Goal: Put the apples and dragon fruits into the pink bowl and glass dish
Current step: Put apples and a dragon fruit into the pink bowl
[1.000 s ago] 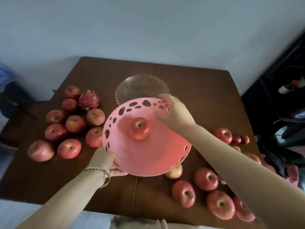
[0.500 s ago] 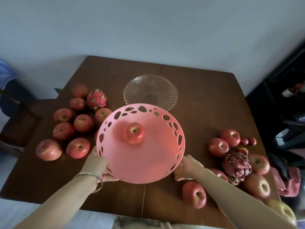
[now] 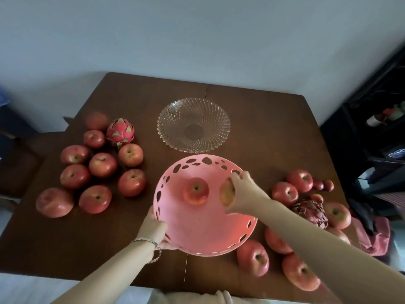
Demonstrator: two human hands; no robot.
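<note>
Pale wall [image 3: 197, 34], dark wooden table [image 3: 263, 119], black shelving [image 3: 372, 119]

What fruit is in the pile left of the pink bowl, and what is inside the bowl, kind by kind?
Apples, left pile: 9
Dragon fruit, left pile: 1
Apples in the pink bowl: 2, a red apple and a yellowish apple in the right hand
Total: 12

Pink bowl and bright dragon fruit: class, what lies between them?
In the head view, two apples sit on the table between the pink bowl and the bright dragon fruit.
</note>
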